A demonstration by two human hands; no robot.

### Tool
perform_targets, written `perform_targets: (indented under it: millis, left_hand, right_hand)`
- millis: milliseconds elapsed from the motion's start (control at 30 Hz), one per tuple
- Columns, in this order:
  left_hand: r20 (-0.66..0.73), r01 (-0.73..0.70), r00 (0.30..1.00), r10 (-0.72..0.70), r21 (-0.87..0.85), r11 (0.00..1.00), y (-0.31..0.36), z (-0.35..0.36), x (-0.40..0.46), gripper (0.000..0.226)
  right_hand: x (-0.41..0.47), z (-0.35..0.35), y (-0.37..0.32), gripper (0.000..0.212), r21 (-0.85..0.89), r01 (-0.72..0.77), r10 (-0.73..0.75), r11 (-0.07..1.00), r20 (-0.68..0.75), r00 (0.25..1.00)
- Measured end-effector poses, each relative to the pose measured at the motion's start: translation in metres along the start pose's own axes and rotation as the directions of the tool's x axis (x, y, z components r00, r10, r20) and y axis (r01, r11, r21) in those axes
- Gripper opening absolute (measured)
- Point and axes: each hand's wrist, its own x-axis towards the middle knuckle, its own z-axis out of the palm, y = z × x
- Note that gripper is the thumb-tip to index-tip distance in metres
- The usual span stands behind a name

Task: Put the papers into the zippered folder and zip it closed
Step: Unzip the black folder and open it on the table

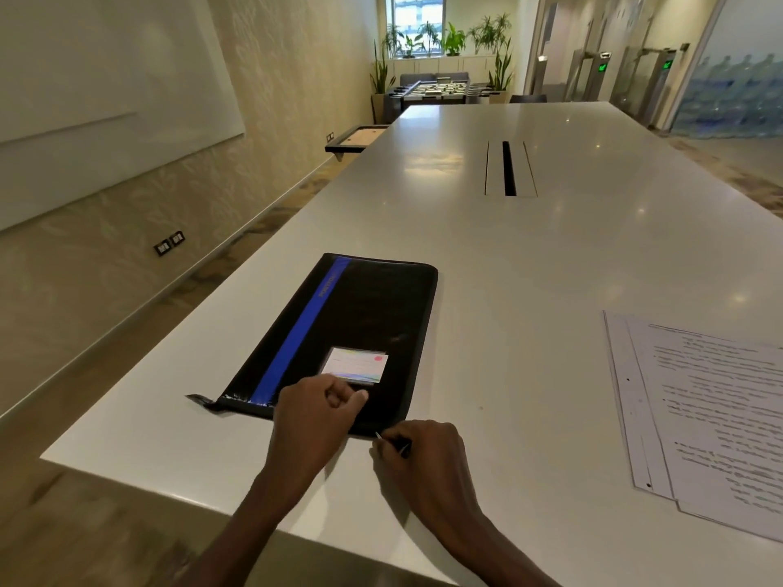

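Pinching the zipper pull (394, 441) at the folder's near corner was the right hand (423, 459) | left hand (315, 410) gripped the black folder (360, 315) edge, 7 o'clock on table (529, 256) | papers (703, 408) lay apart at 4 o'clock

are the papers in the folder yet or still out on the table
Still out. The papers lie spread in a loose stack on the table, well apart from the black zippered folder.
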Motion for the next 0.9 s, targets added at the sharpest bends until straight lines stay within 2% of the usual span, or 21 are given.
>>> perform_targets:
  millis: [100,200,267,367,500,567,633,767,900]
  left_hand:
    - [0.139,0.102,0.987,-0.083,-0.139,0.985,-0.008,-0.001,-0.018,0.025]
    - [0.302,0.243,0.943,-0.140,-0.334,0.911,-0.011,0.004,-0.027,0.026]
    - [0.386,0.350,0.905,-0.180,-0.432,0.831,-0.012,0.009,-0.030,0.023]
    - [0.470,0.501,0.849,-0.243,-0.564,0.656,-0.015,0.017,-0.031,0.018]
    - [0.501,0.570,0.817,-0.287,-0.621,0.538,-0.022,0.020,-0.032,0.015]
    - [0.487,0.549,0.830,-0.272,-0.630,0.549,-0.023,0.021,-0.033,0.012]
    - [0.442,0.501,0.859,-0.259,-0.620,0.604,-0.023,0.023,-0.034,0.011]
    - [0.314,0.378,0.922,-0.228,-0.595,0.709,-0.022,0.027,-0.038,0.011]
    - [0.183,0.273,0.961,-0.208,-0.507,0.817,-0.018,0.030,-0.044,0.010]
  right_hand:
    - [-0.001,0.001,0.000,0.024,-0.010,0.019,-0.019,1.000,-0.019,1.000]
    - [-0.003,0.002,-0.001,0.021,0.033,0.034,-0.033,0.999,-0.005,0.999]
    - [-0.004,0.002,-0.003,0.018,0.060,0.046,-0.046,0.997,0.009,0.999]
    - [-0.006,0.001,-0.003,0.016,0.072,0.066,-0.066,0.995,0.000,0.998]
    - [-0.007,-0.002,0.000,0.016,0.104,0.079,-0.084,0.991,0.043,0.996]
    - [-0.005,-0.005,0.003,0.016,0.107,0.059,-0.067,0.993,0.071,0.995]
    - [0.002,-0.010,0.005,0.019,0.104,0.020,-0.026,0.994,0.058,0.998]
    - [0.028,-0.019,0.013,0.049,-0.060,-0.072,0.068,0.996,-0.062,0.996]
    - [0.056,-0.018,0.016,0.060,-0.183,-0.207,0.225,0.961,0.089,0.970]
